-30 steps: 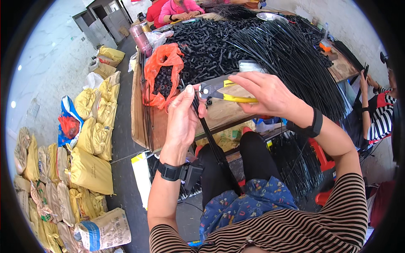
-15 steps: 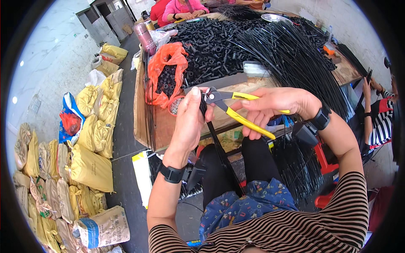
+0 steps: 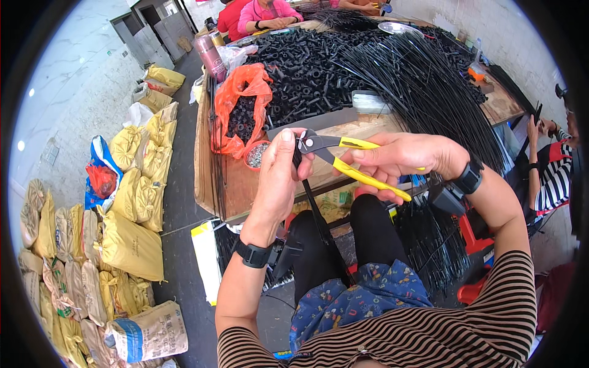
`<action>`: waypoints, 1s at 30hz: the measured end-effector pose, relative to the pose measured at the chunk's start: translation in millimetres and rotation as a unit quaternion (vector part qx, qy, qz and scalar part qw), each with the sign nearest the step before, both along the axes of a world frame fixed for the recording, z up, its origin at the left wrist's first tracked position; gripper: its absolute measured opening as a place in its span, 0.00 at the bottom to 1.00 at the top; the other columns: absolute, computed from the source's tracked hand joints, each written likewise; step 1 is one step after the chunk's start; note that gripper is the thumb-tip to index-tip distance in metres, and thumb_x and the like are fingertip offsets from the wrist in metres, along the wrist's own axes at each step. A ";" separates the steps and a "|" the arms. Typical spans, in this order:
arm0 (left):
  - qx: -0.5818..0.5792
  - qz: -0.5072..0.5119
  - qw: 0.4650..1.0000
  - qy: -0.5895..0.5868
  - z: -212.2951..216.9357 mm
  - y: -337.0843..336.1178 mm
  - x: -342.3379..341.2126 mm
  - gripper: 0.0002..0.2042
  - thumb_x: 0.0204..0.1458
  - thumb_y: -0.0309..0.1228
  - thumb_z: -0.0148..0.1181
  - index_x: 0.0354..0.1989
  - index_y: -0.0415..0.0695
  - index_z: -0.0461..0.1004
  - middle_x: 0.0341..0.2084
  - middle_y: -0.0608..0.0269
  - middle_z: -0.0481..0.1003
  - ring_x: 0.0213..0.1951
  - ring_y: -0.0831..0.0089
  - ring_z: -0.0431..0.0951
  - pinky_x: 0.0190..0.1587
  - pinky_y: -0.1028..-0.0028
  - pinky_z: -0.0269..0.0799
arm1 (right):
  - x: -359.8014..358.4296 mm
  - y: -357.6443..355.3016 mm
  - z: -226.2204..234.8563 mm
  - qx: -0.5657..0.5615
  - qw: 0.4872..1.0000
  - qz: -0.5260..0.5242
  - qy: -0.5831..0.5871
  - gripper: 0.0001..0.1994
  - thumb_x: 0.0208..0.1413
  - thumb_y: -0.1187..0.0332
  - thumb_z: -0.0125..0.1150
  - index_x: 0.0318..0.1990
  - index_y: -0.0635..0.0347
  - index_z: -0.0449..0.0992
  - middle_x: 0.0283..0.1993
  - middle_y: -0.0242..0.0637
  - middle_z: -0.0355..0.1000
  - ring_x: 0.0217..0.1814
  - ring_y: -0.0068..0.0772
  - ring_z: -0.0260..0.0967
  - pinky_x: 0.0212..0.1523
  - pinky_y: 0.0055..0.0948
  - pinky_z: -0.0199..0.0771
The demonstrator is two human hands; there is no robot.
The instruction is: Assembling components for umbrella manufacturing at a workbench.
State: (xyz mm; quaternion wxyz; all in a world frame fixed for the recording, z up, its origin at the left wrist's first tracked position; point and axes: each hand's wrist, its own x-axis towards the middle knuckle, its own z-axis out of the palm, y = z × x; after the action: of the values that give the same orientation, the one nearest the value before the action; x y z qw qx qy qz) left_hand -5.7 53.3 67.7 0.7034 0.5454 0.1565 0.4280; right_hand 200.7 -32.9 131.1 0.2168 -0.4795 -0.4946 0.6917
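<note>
My left hand (image 3: 279, 178) is closed round the upper end of a thin black strip (image 3: 316, 211), pinching it between thumb and fingers. The strip hangs down between my knees. Yellow-handled pliers (image 3: 373, 180) with dark grey jaws are in my right hand (image 3: 420, 154), its thumb by the upper handle and its fingers curled at the lower one. The handles stand apart. The jaws meet the top of the strip, right beside my left thumb. A small shiny bit shows at the jaws; its kind is too small to tell.
A wooden table (image 3: 211, 175) bears a heap of black tubular parts (image 3: 307, 76), long black rods (image 3: 435, 92), an orange plastic bag (image 3: 261, 92) and a small tub of metal bits (image 3: 256, 153). Yellow sacks (image 3: 132, 245) line the left wall. Other people sit at the far side and right.
My right fingers have curled in round the lower handle, and the pliers' handles are slightly closer together. My left hand stays nearly in place on the strip.
</note>
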 end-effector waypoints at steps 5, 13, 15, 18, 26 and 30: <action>-0.005 0.010 1.000 -0.001 -1.1 -2.6 -4.1 0.19 0.64 0.45 0.40 0.44 0.39 0.68 0.24 0.68 0.67 0.22 0.83 0.58 0.26 0.79 0.54 | -12.8 -8.3 -0.3 0.007 1.000 -0.003 0.021 0.20 0.63 0.50 0.47 0.45 0.60 0.67 0.26 0.32 0.65 0.21 0.22 0.67 0.16 0.23 0.70; -0.001 0.152 0.988 -0.037 -12.5 8.4 -38.1 0.17 0.64 0.41 0.43 0.40 0.39 0.70 0.24 0.70 0.66 0.22 0.83 0.63 0.25 0.80 0.59 | -22.6 11.4 -12.9 0.153 0.982 -0.009 -0.107 0.15 0.59 0.56 0.53 0.41 0.61 0.67 0.26 0.32 0.67 0.22 0.20 0.67 0.18 0.21 0.70; -0.029 0.186 0.981 -0.038 -19.2 7.5 -54.3 0.16 0.63 0.41 0.43 0.39 0.39 0.70 0.24 0.69 0.66 0.23 0.82 0.64 0.25 0.80 0.60 | -24.8 29.1 -36.4 0.203 0.968 -0.029 -0.146 0.14 0.57 0.59 0.56 0.41 0.61 0.67 0.26 0.32 0.68 0.22 0.19 0.67 0.19 0.22 0.69; -0.027 0.216 0.976 -0.005 -27.6 0.5 -66.1 0.16 0.63 0.41 0.44 0.39 0.39 0.70 0.25 0.68 0.66 0.23 0.81 0.64 0.26 0.79 0.60 | -42.4 69.1 -65.1 0.241 0.942 -0.084 -0.218 0.14 0.49 0.63 0.61 0.38 0.63 0.70 0.25 0.36 0.71 0.24 0.30 0.71 0.25 0.31 0.71; -0.053 0.209 0.976 -0.036 -38.6 3.1 -87.8 0.16 0.63 0.42 0.44 0.40 0.39 0.68 0.24 0.68 0.66 0.22 0.81 0.63 0.26 0.79 0.60 | -102.4 162.6 -105.4 0.450 0.779 -0.066 -0.433 0.11 0.40 0.71 0.60 0.35 0.61 0.76 0.32 0.50 0.75 0.37 0.52 0.73 0.38 0.44 0.72; -0.062 0.209 0.975 -0.030 -41.5 5.5 -87.5 0.18 0.63 0.44 0.44 0.42 0.38 0.67 0.24 0.69 0.66 0.22 0.80 0.60 0.27 0.77 0.58 | -114.1 180.6 -105.3 0.419 0.773 -0.015 -0.477 0.11 0.40 0.72 0.59 0.35 0.61 0.77 0.32 0.49 0.75 0.38 0.49 0.74 0.39 0.42 0.73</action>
State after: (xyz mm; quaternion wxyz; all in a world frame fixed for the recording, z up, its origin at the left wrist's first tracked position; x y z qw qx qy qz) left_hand -93.2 58.8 26.3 0.6352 0.4430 0.2720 0.5713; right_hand 86.6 147.7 25.8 0.1427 -0.6166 -0.7683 0.0952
